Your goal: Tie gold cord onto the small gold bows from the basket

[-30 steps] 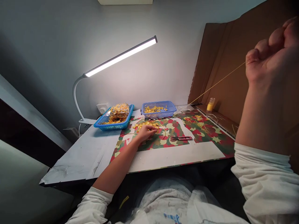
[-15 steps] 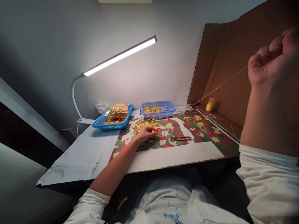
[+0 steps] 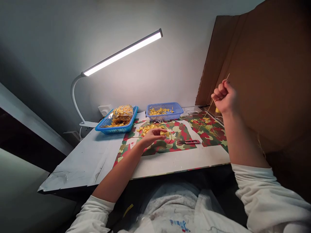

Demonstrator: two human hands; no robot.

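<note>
Brightly, the patterned bench [image 3: 179, 160] is being lit by a lamp [image 3: 123, 53] at its back-left corner. Above its right edge, before cardboard [image 3: 272, 81], a yellow cord [image 3: 227, 77] is being gripped in the fisted right hand [image 3: 225, 97]. Toward the back edge, gold pieces [image 3: 145, 130] are being neighboured by the half-curled left hand [image 3: 153, 136], its hold indiscernible.

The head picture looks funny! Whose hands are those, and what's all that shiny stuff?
There's no robot: these are a person's two hands, seen by a camera worn on that person's head, looking forward and down. The raised right hand grips a thin yellow strand. The left hand is at the gold pieces on the table; I can't tell whether it's pinching one. Nearby lie red snips. The blue basket and paler basket hold more gold stuff.
</note>
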